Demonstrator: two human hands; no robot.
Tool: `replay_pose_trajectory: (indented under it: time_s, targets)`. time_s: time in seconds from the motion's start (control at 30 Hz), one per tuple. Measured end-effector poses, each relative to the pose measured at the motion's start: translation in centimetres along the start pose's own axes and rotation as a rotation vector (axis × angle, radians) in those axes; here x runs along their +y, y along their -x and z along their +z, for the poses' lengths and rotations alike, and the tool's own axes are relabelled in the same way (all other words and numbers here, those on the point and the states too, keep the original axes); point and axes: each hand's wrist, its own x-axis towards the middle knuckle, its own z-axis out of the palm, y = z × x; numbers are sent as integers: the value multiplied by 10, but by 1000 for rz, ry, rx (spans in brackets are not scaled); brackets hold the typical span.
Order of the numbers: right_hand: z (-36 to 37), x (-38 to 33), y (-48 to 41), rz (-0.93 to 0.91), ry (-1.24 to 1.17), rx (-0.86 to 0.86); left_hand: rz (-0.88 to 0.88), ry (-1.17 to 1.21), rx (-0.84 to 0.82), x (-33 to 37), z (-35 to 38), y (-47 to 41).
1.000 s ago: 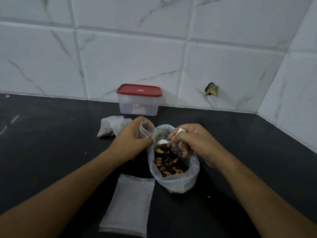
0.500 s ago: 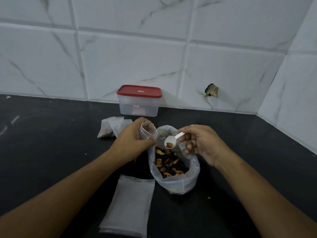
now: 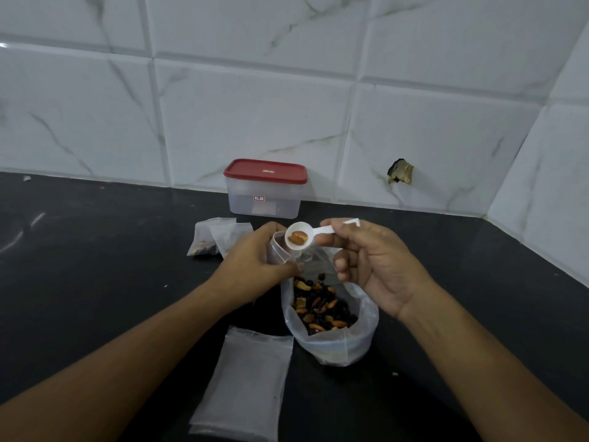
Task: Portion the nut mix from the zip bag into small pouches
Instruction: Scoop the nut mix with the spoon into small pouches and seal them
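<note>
An open clear zip bag (image 3: pixel 331 346) stands on the black counter, holding a mix of nuts and dark raisins (image 3: pixel 322 309). My left hand (image 3: pixel 251 266) pinches a small clear pouch (image 3: pixel 278 250) open, just left of the bag's mouth. My right hand (image 3: pixel 369 266) grips the handle of a small white scoop (image 3: pixel 299 239). The scoop carries a few nuts and hovers right over the pouch's mouth.
A stack of flat empty pouches (image 3: pixel 245 387) lies in front of the bag. Two small pouches with some mix (image 3: pixel 216 237) lie behind my left hand. A clear box with a red lid (image 3: pixel 266 189) stands against the tiled wall.
My right hand lifted the scoop out of the zip bag with nuts in it and carried it up and left to the pouch's mouth. The left hand stayed put.
</note>
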Motion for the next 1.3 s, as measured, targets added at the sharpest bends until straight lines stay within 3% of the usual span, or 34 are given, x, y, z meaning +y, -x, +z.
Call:
replay_pose_trajectory:
  time_s: [0.2, 0.37, 0.47, 0.67, 0.73, 1.07, 1.3]
  targets:
    - [12, 9, 7, -124, 385, -137, 28, -6, 13, -1, 0, -1]
    - [10, 13, 5, -233, 655, -157, 17, -13, 12, -4, 0, -2]
    - [10, 10, 6, -262, 619, -133, 7, 19, 15, -4, 0, -1]
    - [0, -4, 2, -143, 129, 69, -23, 7, 16, 0, 0, 0]
    - [-7, -8, 1, -105, 64, 132, -26, 2, 19, -1, -1, 0]
    - [-19, -4, -2, -65, 713, 78, -28, -20, 9, -2, -1, -1]
    - [-22, -6, -1, 3, 710, -14, -32, -26, 15, -2, -2, 0]
